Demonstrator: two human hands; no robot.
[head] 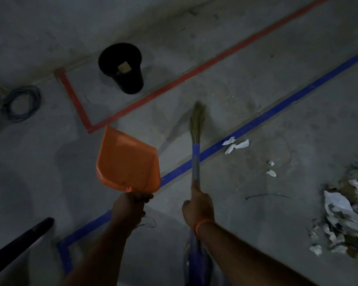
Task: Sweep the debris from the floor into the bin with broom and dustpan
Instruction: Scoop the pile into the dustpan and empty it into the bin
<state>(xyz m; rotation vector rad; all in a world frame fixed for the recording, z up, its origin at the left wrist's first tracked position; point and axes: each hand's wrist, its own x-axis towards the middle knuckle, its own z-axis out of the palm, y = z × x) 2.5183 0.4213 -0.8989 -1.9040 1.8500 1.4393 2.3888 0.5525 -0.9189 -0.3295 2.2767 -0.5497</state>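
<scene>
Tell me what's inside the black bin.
Inside the bin a tan, cardboard-like scrap lies at the bottom. The rest of the inside is too dark to make out.

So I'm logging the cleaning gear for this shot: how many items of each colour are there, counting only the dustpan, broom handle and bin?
Orange: 1, the dustpan held by the left hand
Blue: 1, the broom handle, gripped by the right hand
Black: 1, the bin
Total: 3
</scene>
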